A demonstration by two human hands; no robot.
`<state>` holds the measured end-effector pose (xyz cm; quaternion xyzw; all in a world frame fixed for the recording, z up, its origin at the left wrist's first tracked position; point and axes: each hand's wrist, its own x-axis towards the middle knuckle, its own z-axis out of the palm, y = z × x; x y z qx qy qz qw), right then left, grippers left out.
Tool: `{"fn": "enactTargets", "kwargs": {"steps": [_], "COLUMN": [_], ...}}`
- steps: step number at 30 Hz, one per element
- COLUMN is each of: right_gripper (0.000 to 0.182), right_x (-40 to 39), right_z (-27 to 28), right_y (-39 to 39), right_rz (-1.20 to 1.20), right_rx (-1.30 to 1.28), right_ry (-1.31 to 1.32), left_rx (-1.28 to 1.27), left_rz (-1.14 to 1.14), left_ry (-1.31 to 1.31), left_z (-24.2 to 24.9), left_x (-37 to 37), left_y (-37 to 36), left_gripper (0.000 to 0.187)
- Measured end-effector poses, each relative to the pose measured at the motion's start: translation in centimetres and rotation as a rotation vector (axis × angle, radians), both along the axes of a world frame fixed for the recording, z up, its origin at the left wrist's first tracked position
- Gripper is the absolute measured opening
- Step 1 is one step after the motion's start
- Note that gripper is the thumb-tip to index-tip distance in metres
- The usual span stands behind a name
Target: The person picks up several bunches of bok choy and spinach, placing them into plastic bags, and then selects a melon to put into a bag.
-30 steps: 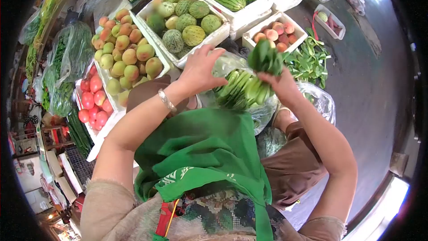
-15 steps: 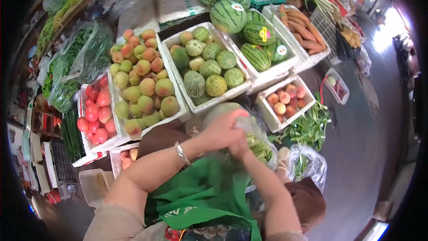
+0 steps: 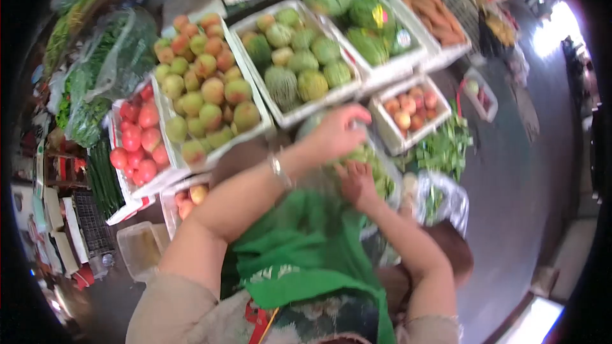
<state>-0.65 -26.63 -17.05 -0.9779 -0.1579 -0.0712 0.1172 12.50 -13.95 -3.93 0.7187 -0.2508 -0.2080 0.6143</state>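
Note:
My left hand, below a silver bracelet, hovers over a clear plastic bag of pale green leafy vegetables. Its fingers are loosely bent and apart, and I see nothing held in them. Lower down, my right hand lies at the near side of these greens, fingers spread, seemingly touching them or the bag. Motion blurs both hands a little. A green apron covers my lap just below.
Foam boxes hold peach-like fruit, small melons, watermelons, sweet potatoes, tomatoes and peaches. Loose leafy greens and another plastic bag lie at right. An empty plastic tub stands at left.
My hands, together over the bag before, have come apart. The left is now higher and the right lower, on the greens. The whole view has shifted slightly.

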Motion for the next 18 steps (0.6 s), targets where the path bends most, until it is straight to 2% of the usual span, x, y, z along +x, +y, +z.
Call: {"fn": "enactTargets", "kwargs": {"steps": [1,2,4,6,9,11,13,15,16,18], "right_gripper": [0.034,0.034,0.030,0.026,0.026,0.029,0.034,0.027,0.027,0.024], "right_x": [-1.4,-3.0,-6.2,-9.5,-11.2,-11.1,-10.6,-9.8,-9.5,-9.0], "right_z": [0.2,1.1,3.0,2.1,2.0,0.4,1.2,1.9,1.8,1.7], "right_y": [-0.7,-1.0,-1.2,-2.5,-4.2,-4.8,-4.3,-2.6,-2.0,-1.3], "right_rz": [0.061,0.030,0.142,0.046,-0.047,-0.018,0.016,0.054,0.053,-0.270], "right_rx": [0.014,0.020,-0.209,-0.156,-0.229,-0.253,-0.276,-0.115,-0.116,-0.043], "right_ry": [0.206,0.253,0.627,0.722,1.002,0.917,0.839,0.389,0.388,0.414], "left_rx": [0.061,0.119,0.117,0.086,0.116,0.131,0.127,0.125,0.131,0.135], "left_rz": [-0.003,-0.007,-0.040,-0.080,-0.096,-0.089,-0.094,-0.098,-0.111,-0.125], "left_ry": [0.063,0.111,0.146,0.154,0.157,0.147,0.140,0.130,0.117,0.101], "left_z": [0.6,1.9,2.2,2.1,2.8,3.2,3.0,2.7,2.6,2.5], "left_x": [-0.3,-0.2,-0.3,-0.2,-0.8,-1.2,-1.1,-1.2,-1.2,-1.3], "left_y": [0.1,0.3,0.2,0.3,0.2,0.3,0.3,0.5,0.5,0.6], "left_gripper": [0.031,0.030,0.031,0.030,0.029,0.029,0.029,0.030,0.030,0.030]}}
